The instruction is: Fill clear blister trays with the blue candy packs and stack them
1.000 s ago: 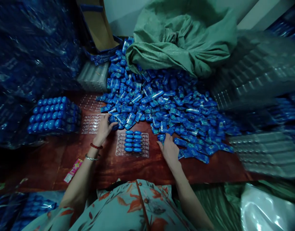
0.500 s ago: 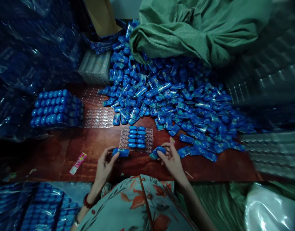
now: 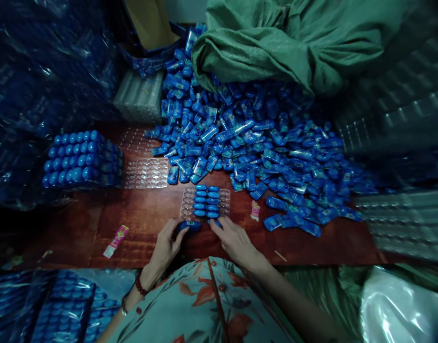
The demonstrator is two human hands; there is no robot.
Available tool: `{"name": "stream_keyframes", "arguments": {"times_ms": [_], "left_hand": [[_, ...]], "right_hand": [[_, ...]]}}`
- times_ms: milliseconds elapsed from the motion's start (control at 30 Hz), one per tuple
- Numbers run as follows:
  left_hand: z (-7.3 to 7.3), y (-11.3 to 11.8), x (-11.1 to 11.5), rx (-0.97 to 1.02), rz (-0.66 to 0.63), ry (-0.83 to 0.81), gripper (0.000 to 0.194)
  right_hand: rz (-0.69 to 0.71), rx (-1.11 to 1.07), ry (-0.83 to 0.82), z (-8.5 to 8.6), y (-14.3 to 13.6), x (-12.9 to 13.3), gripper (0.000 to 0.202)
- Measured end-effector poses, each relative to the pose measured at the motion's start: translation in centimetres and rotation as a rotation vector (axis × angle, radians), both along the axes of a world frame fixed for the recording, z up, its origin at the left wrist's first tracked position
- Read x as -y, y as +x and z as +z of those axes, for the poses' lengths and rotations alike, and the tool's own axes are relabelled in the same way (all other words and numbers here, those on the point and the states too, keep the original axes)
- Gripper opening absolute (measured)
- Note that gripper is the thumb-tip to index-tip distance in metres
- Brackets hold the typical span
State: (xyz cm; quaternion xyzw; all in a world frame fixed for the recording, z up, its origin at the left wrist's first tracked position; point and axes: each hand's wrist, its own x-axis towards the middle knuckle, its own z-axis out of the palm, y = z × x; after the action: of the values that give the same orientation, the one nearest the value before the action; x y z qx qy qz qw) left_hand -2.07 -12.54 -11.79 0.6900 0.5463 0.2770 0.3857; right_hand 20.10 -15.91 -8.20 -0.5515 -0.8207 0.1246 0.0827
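In swings the right hand, further inward than half a second ago, fingers closed on a blue piece, probably a packet, mostly hidden, near the clear tray; the left hand, closer too, grips a blue packet beside the tray's near edge.

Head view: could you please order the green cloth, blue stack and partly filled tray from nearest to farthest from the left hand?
1. Partly filled tray, ahead and right of left hand.
2. Blue stack, off to the left.
3. Green cloth, far side.
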Motion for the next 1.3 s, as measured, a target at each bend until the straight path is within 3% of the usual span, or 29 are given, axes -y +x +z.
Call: {"name": "stream_keyframes", "arguments": {"times_ms": [100,167,267,400,633,800,900,967,1167,1300], "left_hand": [[0.0,-0.3,-0.1,0.030,0.101,-0.110,0.030],[-0.1,-0.7,0.0,0.040,0.052,-0.114,0.030],[-0.2,-1.5,0.4,0.021,-0.081,-0.036,0.030],[-0.3,-2.1,1.1,-0.075,-0.215,0.100,0.035],[0.8,-0.6,-0.5,-0.140,-0.104,0.353,0.031],[-0.3,0.9,-0.7,-0.213,-0.225,0.406,0.036],[-1.1,0.9,-0.4,-0.313,-0.295,0.447,0.037],[-0.7,0.8,-0.5,-0.385,-0.368,0.456,0.037],[3.1,2.8,-2.5,-0.669,-0.698,0.344,0.032],[3.3,4.5,-3.4,-0.762,-0.755,0.311,0.029]], "right_hand": [[-0.008,0.082,-0.025,0.9,-1.2,-0.8,0.043],[0.010,0.103,-0.028,0.8,-1.4,-1.3,0.041],[0.062,0.047,-0.033,0.1,-0.6,-1.6,0.044],[0.052,-0.195,0.042,-1.5,0.9,-1.2,0.040],[-0.042,-0.326,0.210,-3.8,0.6,-0.2,0.043],[-0.131,-0.316,0.228,-4.7,0.1,0.2,0.045],[-0.109,-0.276,0.207,-4.6,0.1,0.1,0.045],[-0.077,-0.253,0.214,-4.2,0.2,-0.1,0.047],[-0.026,-0.157,0.257,-2.7,0.1,-0.8,0.041],[-0.021,-0.120,0.241,-2.2,0.0,-1.0,0.040]]}}
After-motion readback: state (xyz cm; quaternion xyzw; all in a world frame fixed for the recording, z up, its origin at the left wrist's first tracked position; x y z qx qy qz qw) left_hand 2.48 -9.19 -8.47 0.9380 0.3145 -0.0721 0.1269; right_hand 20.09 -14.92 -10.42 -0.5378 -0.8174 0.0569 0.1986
